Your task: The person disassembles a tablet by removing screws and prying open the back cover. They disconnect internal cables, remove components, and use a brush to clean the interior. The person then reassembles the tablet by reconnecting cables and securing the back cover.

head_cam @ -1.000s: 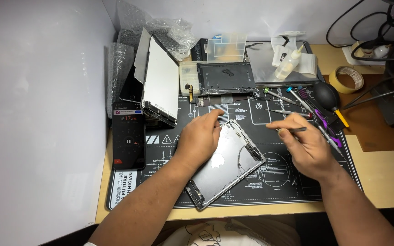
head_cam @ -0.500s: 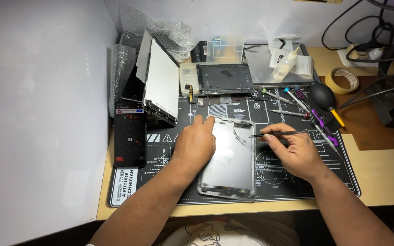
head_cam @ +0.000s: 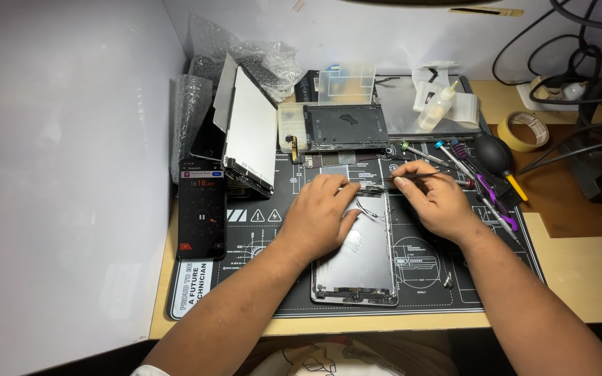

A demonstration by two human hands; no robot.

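Just one view here, head-mounted, looking steeply down and forward at the desk [head_cam: 566,278] from pretty close. The wall runs across the top edge, a white panel fills the left, and both forearms come in from the bottom.

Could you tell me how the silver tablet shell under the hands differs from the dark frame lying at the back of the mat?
The silver tablet shell lies lengthwise toward the person; the dark frame lies crosswise. The shell is pale metal, the frame near black. The left hand presses the shell, while nothing touches the frame. Both are flat and rectangular.
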